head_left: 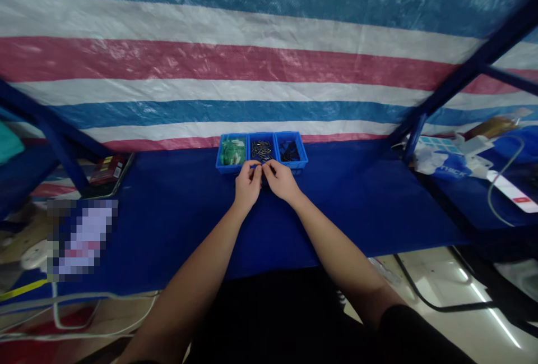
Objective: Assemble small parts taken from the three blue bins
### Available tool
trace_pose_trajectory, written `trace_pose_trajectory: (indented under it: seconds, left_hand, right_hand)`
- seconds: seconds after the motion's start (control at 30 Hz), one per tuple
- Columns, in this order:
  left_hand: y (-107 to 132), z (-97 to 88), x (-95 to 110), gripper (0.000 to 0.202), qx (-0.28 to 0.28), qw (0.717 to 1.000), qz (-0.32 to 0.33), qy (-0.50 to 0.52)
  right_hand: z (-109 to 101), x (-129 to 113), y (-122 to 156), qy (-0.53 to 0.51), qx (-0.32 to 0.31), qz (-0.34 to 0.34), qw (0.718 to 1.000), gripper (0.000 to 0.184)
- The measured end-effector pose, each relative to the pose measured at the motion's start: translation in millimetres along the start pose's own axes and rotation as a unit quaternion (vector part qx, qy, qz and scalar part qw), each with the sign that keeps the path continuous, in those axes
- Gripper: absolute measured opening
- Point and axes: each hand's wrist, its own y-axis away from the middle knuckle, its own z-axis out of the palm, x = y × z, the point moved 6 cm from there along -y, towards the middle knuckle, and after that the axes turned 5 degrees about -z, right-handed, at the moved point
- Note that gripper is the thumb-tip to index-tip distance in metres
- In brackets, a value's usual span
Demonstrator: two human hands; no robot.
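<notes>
Blue bins (261, 152), blue table cloth (176, 207), red-white-blue striped tarp (235, 61).

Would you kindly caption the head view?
Both hands, left hand and right hand, meet before three blue bins on a blue table.

Bare forearms; a black sleeve (412, 330) on the right arm.

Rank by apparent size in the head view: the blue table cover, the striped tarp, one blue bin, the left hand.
1. striped tarp
2. blue table cover
3. left hand and blue bin: look alike, left unranked.
</notes>
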Motion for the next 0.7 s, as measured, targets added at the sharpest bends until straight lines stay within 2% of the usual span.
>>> trace_pose_trajectory:
  seconds: [0.17,0.4,0.57,0.7]
  left_hand:
    - [-0.3,-0.9,-1.2,0.03,0.007,0.999,0.007,-0.033]
    - [1.5,-5.2,4.1,0.038,0.036,0.997,0.008,-0.067]
    - [1.7,-6.1,6.4,0.041,0.041,0.996,0.008,-0.076]
    - [1.1,-4.0,3.6,0.038,0.024,0.998,-0.001,-0.053]
  right_hand:
    - [-1.3,-0.1,0.0,0.006,0.008,0.003,1.0,0.03]
    - [-0.6,0.2,0.3,-0.025,0.021,-0.019,0.999,0.016]
    - [-1.4,-5.9,0.6,0.032,0.01,-0.066,0.997,0.014]
    - [-4.6,-5.9,0.3,0.061,0.024,-0.062,0.996,0.015]
